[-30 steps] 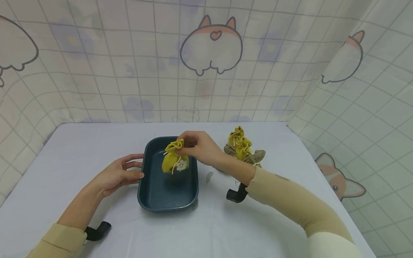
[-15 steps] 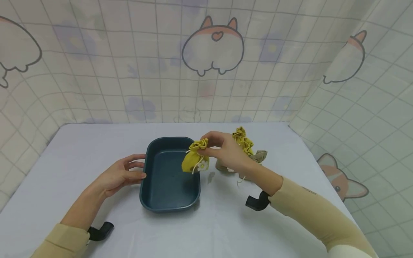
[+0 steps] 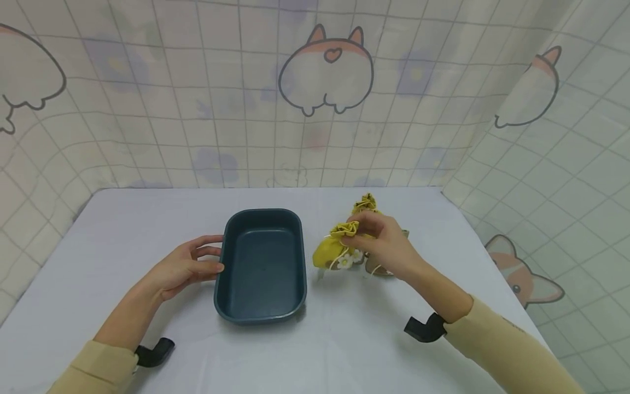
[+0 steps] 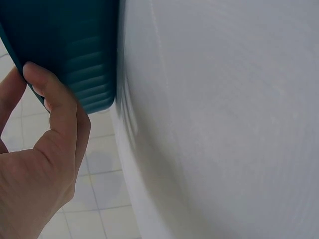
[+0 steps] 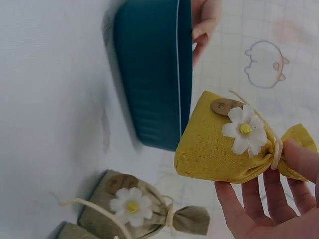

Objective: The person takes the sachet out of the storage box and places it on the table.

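Observation:
My right hand point(image 3: 389, 243) pinches a yellow drawstring pouch point(image 3: 328, 253) by its gathered neck, right of the tray. In the right wrist view this pouch point(image 5: 219, 149) bears a white flower and an oval brown tag, and hangs tilted off the table. A dark teal rectangular tray point(image 3: 261, 273) holds nothing. My left hand point(image 3: 174, 268) rests its fingertips and thumb against the tray's left rim. Up close, the left wrist view has these fingers point(image 4: 57, 99) touching the tray's outer wall point(image 4: 84, 55). Behind my right hand lies another yellow pouch point(image 3: 365, 203), partly hidden.
A grey-brown pouch point(image 5: 124, 204) with a white flower lies on the white tablecloth point(image 3: 315, 350), a second one point(image 5: 75, 232) beside it. A tiled-pattern curtain point(image 3: 221, 109) with corgi drawings closes off the back and sides. Black curved devices point(image 3: 425, 328) are worn at both wrists.
My right hand has carried the yellow pouch rightward, from above the tray to beside the other pouches. My left hand has stayed at the tray's left rim.

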Available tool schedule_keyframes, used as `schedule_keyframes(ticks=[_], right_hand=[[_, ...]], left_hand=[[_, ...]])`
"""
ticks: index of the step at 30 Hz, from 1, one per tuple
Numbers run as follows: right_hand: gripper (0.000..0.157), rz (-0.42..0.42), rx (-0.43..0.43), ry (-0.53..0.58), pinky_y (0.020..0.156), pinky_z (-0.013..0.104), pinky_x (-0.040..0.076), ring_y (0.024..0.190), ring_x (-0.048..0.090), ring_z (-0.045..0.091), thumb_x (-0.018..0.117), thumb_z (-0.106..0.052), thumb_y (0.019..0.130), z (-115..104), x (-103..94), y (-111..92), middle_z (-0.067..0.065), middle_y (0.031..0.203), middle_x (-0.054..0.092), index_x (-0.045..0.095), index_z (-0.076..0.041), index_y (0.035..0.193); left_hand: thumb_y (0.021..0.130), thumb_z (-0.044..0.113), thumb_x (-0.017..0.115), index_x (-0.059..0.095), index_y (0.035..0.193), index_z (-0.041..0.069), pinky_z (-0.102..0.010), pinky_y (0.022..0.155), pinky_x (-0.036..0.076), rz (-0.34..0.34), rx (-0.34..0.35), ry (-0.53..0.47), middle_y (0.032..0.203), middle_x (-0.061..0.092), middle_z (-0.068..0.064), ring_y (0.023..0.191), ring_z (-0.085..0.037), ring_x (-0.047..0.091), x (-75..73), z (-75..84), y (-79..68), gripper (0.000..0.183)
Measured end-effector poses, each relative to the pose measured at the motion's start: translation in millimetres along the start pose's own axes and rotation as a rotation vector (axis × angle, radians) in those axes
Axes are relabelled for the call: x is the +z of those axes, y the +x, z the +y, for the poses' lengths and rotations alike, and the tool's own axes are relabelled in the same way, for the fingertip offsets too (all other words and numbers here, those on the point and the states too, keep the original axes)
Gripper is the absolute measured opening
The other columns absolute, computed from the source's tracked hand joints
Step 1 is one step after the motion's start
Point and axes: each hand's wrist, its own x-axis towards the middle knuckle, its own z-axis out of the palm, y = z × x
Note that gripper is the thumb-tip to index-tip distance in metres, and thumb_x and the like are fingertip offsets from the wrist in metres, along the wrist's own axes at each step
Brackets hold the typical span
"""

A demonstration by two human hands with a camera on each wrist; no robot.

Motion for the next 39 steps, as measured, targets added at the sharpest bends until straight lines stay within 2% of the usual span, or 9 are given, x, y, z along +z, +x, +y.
schedule_keyframes(ticks=[5, 9, 19, 28, 35, 39], right_hand=[[0.030, 0.053, 0.062, 0.010, 0.082, 0.031, 0.057, 0.101, 0.067, 0.024, 0.078, -0.010, 0.091, 11.3, -7.2, -10.1, 0.008, 0.113, 0.070, 0.068, -0.005, 0.118], [0.031, 0.073, 0.073, 0.012, 0.086, 0.030, 0.058, 0.103, 0.068, 0.023, 0.078, -0.008, 0.091, 23.4, -9.9, -15.8, 0.009, 0.117, 0.070, 0.067, -0.002, 0.119], [0.027, 0.121, 0.032, -0.054, 0.082, 0.025, 0.057, 0.106, 0.064, 0.029, 0.077, -0.006, 0.092, 51.8, -11.0, -29.4, 0.013, 0.112, 0.072, 0.068, 0.001, 0.116], [0.023, 0.142, -0.001, -0.191, 0.079, 0.024, 0.056, 0.097, 0.068, 0.024, 0.077, -0.007, 0.093, 70.1, -4.3, -31.8, 0.008, 0.109, 0.072, 0.069, -0.004, 0.114], [0.027, 0.153, -0.042, -0.255, 0.084, 0.031, 0.058, 0.098, 0.070, 0.022, 0.079, -0.010, 0.092, 76.8, -4.2, -28.2, 0.007, 0.109, 0.072, 0.067, -0.005, 0.116], [0.034, 0.136, -0.047, -0.294, 0.084, 0.031, 0.058, 0.097, 0.070, 0.021, 0.081, -0.011, 0.090, 75.6, -7.4, -29.3, 0.005, 0.111, 0.071, 0.066, -0.006, 0.120]], left_hand=[[0.092, 0.003, 0.075, 0.025, 0.160, 0.001, -0.037, 0.091, 0.058, 0.003, -0.002, 0.012, 0.131, 0.050, -0.024, 0.096, -0.023, 0.068, -0.2, 2.3, -0.2, 0.084], [0.092, 0.003, 0.075, 0.026, 0.159, 0.001, -0.037, 0.091, 0.058, 0.010, -0.006, 0.021, 0.130, 0.050, -0.024, 0.096, -0.023, 0.068, 0.1, 4.1, -0.5, 0.083], [0.092, 0.003, 0.075, 0.026, 0.159, 0.001, -0.036, 0.091, 0.058, 0.001, -0.002, 0.011, 0.134, 0.050, -0.026, 0.098, -0.023, 0.068, 1.5, 3.2, 1.8, 0.083], [0.092, 0.004, 0.076, 0.026, 0.160, 0.001, -0.036, 0.091, 0.058, 0.001, 0.001, 0.016, 0.133, 0.049, -0.025, 0.098, -0.023, 0.068, 0.5, 2.3, 3.0, 0.084], [0.093, 0.004, 0.075, 0.025, 0.160, 0.001, -0.036, 0.091, 0.058, 0.002, 0.005, 0.013, 0.133, 0.050, -0.025, 0.098, -0.023, 0.068, -1.7, -0.4, 4.0, 0.084], [0.093, 0.005, 0.075, 0.025, 0.160, 0.001, -0.036, 0.091, 0.058, 0.004, 0.004, 0.021, 0.133, 0.049, -0.025, 0.098, -0.024, 0.067, -2.0, -0.5, 5.1, 0.084]])
